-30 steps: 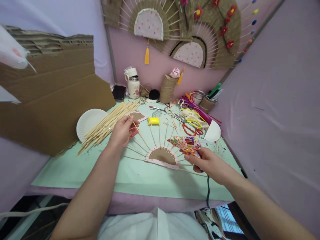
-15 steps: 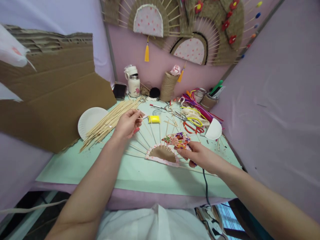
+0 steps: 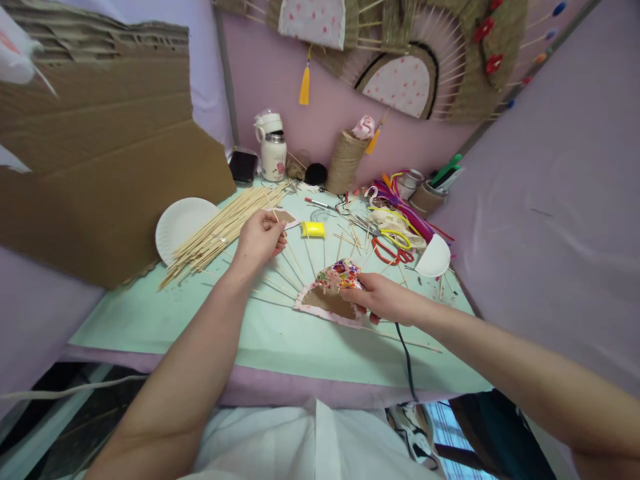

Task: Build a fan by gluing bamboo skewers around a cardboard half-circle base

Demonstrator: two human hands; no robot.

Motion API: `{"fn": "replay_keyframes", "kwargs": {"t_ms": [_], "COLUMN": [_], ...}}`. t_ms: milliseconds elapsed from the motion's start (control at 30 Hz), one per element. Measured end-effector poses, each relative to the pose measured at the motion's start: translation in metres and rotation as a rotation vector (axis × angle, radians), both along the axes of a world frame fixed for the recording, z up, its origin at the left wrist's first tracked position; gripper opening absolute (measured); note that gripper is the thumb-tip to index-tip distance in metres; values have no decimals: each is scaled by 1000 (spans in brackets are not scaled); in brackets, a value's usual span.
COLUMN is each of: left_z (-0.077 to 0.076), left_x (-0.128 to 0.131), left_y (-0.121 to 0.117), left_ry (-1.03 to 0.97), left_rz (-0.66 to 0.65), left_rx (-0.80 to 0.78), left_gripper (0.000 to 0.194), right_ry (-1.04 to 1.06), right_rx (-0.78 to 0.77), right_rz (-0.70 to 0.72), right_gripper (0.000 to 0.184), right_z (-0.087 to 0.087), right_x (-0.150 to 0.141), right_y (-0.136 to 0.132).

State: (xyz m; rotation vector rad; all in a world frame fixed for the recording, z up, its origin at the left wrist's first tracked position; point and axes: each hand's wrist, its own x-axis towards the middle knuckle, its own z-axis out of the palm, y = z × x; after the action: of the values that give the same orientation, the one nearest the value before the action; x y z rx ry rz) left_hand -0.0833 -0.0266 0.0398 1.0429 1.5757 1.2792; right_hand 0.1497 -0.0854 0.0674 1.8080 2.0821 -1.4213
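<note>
A half-round cardboard piece (image 3: 330,303) with a pink-dotted fabric edge lies on the table, thin sticks fanning out from its curved rim. My right hand (image 3: 383,295) is closed around a flower-patterned glue gun (image 3: 340,272), whose dark cord (image 3: 407,360) drops over the front edge. The glue gun's nose is low over the curved rim; whether it touches cannot be made out. My left hand (image 3: 261,239), up and to the left, pinches a thin wooden stick (image 3: 275,215) near the fan's outer sticks. Another cardboard piece with a pink edge (image 3: 285,217) lies just behind those fingers.
A bundle of sticks (image 3: 225,230) lies across a paper plate (image 3: 183,223) at left, before a big cardboard sheet (image 3: 115,180). Behind stand a bottle (image 3: 273,157) and a twine roll (image 3: 346,163). Red-handled scissors (image 3: 393,252) and a yellow packet (image 3: 313,230) lie farther back.
My right hand has moved the glue gun left, close over the half-round piece's curved rim. My left hand stays raised with its stick, shifted slightly. The camera view has tilted a little.
</note>
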Motion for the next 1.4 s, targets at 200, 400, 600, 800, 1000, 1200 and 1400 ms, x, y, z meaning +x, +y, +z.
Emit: {"fn": "replay_keyframes", "kwargs": {"t_ms": [200,400,600,800,1000,1200,1400], "left_z": [3,-1,0,2,2,2,4], "left_x": [-4,-7,-6,-6,-7,-7,-7], "left_y": [-2,-1,-1,-1,-2,-3,-4], "left_ry": [-2,2,-22,-34,-30,-34,-25], "left_rz": [30,18,26,30,23,9,15], "left_rx": [21,48,38,42,54,59,48], "left_gripper": [12,11,10,11,12,12,11], "right_ry": [-55,-118,-142,-173,-192,-176,-197], "right_rx": [-14,-20,-22,-9,-8,-24,-30], "right_rz": [34,81,92,114,123,131,139], "right_gripper": [30,31,29,31,31,33,33], "right_z": [7,10,11,9,8,6,9], "right_x": [-6,-11,-14,-15,-15,-12,-11], "right_y": [2,4,5,7,9,7,5]}}
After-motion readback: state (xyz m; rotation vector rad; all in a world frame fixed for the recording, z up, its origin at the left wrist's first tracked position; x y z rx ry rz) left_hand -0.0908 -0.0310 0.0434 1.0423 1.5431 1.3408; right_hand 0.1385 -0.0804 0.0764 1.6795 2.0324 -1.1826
